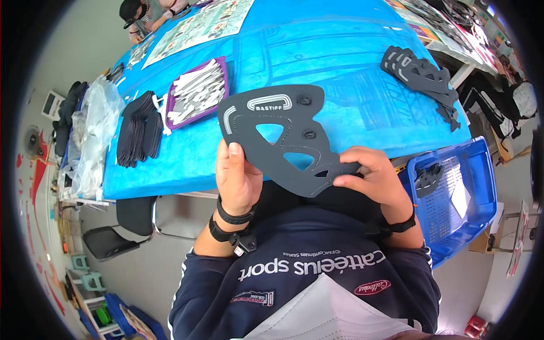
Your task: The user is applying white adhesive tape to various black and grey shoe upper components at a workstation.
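Over the table's near edge I hold up a dark grey stitched panel (pixel 292 133) with triangular cut-outs, pale grey trim lines and two round black fittings along its right side. My left hand (pixel 238 177) grips its lower left edge, thumb on the face and fingers behind. At the narrow right end, my right hand (pixel 375 177) pinches the panel between thumb and fingers. The fingertips behind the panel are hidden. A stack of similar dark panels (pixel 419 76) lies at the far right of the table.
A blue sheet (pixel 306 45) covers the table. On its left are a purple basket (pixel 226 79) of white and grey strips and a pile of black strips (pixel 133 136). A blue crate (pixel 486 170) stands at right, a black chair (pixel 136 221) at left. Another person (pixel 148 17) works far left.
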### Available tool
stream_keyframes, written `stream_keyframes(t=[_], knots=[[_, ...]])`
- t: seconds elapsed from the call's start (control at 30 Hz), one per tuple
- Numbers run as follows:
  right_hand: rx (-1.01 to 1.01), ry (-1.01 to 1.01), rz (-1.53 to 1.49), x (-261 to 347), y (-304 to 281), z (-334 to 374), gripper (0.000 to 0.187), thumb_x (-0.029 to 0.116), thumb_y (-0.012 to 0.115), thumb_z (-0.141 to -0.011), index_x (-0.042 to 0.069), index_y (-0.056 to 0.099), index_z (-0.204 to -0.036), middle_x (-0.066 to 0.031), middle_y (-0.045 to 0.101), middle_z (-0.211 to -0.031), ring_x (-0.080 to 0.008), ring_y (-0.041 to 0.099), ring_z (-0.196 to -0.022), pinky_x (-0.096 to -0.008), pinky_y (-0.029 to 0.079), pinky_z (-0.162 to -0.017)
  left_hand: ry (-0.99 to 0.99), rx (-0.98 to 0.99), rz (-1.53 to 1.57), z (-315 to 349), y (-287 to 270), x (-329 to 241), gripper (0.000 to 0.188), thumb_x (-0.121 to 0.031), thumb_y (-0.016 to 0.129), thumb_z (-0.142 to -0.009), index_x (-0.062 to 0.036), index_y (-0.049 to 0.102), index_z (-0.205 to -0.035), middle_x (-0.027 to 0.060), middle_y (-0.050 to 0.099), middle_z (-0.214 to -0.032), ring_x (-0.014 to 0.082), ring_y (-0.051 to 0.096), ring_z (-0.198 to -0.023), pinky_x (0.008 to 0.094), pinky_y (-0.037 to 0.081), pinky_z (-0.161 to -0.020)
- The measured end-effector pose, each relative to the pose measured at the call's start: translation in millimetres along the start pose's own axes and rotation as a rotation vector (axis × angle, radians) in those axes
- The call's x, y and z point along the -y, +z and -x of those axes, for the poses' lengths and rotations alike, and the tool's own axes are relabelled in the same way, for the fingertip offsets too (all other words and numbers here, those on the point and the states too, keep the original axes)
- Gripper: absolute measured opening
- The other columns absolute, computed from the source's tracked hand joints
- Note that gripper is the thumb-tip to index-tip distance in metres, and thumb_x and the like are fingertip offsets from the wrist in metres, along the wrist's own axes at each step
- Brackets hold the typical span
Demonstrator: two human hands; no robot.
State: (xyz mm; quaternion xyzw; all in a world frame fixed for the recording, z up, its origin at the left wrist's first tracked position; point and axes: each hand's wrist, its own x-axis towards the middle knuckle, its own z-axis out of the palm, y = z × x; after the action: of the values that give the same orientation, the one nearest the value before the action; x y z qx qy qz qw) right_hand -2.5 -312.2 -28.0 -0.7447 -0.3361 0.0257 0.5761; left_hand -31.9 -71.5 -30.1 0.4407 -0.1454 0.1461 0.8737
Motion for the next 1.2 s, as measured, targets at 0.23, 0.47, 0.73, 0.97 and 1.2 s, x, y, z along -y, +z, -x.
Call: stream_keyframes(t=[0.23, 0.47, 0.73, 0.97, 1.2], knots=[[-0.652, -0.095, 0.645, 2, -26, 3, 0.015, 0.0, 0.064, -0.074, 0.003, 0.064, -0.089, -0.012, 0.063, -0.08, -0.0228, 0.06, -0.073, -0.0293, 0.046, -0.063, 0.269, 0.149, -1.509, -29, -28, -22, 0.034, -0.016, 0.06, -0.083, 0.0004, 0.055, -0.113, 0.019, 0.053, -0.119, 0.0346, 0.055, -0.103, 0.0376, 0.044, -0.086], [-0.499, 0.003, 0.87, -8, -40, -1, 0.016, 0.002, 0.062, -0.077, 0.003, 0.065, -0.093, -0.0108, 0.058, -0.075, -0.0237, 0.056, -0.067, -0.0299, 0.044, -0.06, 0.233, 0.438, -2.001, -65, -79, -6, 0.034, -0.01, 0.058, -0.08, -0.003, 0.055, -0.114, 0.016, 0.056, -0.114, 0.0317, 0.057, -0.092, 0.0359, 0.046, -0.081], [-0.586, -0.034, 0.694, 4, -35, -1, 0.019, 0.0, 0.064, -0.075, 0.003, 0.065, -0.093, -0.0096, 0.058, -0.074, -0.0197, 0.056, -0.065, -0.0263, 0.043, -0.058, 0.323, 0.485, -1.856, -75, -88, -11, 0.021, -0.001, 0.056, -0.077, -0.0051, 0.057, -0.098, 0.0125, 0.057, -0.102, 0.0325, 0.053, -0.095, 0.0388, 0.044, -0.082], [-0.534, -0.116, 0.693, 10, -30, -1, 0.021, -0.002, 0.065, -0.073, 0.003, 0.066, -0.093, -0.0087, 0.059, -0.075, -0.0182, 0.056, -0.065, -0.0254, 0.043, -0.058, 0.117, 0.471, -1.867, -82, -89, -12, 0.015, 0.001, 0.052, -0.078, -0.0035, 0.052, -0.092, 0.0132, 0.055, -0.095, 0.033, 0.053, -0.09, 0.0398, 0.043, -0.076], [-0.493, -0.056, 0.638, 14, -25, -3, 0.021, -0.003, 0.065, -0.073, 0.003, 0.066, -0.093, -0.0079, 0.059, -0.075, -0.0176, 0.056, -0.065, -0.0255, 0.042, -0.058, -0.344, 0.487, -1.071, -60, -40, -24, 0.009, -0.004, 0.058, -0.083, 0.0011, 0.057, -0.09, 0.0056, 0.061, -0.08, 0.0137, 0.056, -0.07, 0.0254, 0.044, -0.066]])
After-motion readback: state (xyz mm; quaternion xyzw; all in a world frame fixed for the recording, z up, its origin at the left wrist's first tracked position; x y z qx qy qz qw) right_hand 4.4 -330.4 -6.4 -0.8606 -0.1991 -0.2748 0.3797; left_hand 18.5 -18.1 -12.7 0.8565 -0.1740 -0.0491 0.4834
